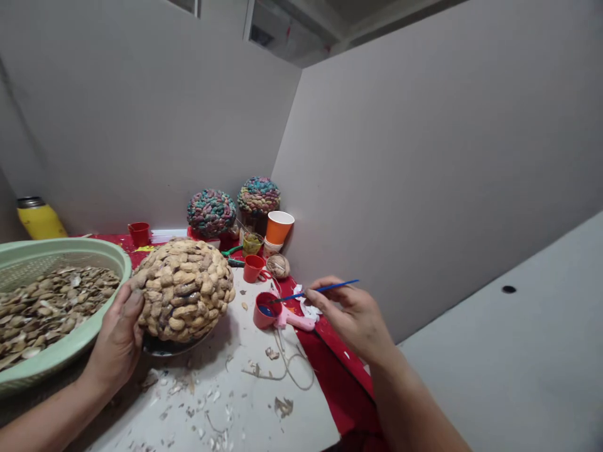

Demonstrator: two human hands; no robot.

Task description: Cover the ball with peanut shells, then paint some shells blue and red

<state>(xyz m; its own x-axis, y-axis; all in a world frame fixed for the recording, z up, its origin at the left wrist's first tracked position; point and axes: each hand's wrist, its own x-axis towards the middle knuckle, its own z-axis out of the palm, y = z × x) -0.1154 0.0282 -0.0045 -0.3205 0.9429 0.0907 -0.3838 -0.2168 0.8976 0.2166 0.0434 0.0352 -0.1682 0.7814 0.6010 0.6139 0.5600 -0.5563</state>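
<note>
Blue paint fills a red cup (pixel 266 311) on the tabletop (pixel 245 402), and the tip of a blue brush (pixel 315 292) is dipped into it. The brush is pinched by the fingers (pixel 316 296) of the right hand (pixel 353 317). A shell-covered ball (pixel 183 289) is steadied on its left side by the left hand (pixel 117 339), fingers pressed flat against it, not clenched. A green basket (pixel 75 254) of shells is placed just left of the ball. Two painted balls (pixel 211 212) are set by the rear wall.
</note>
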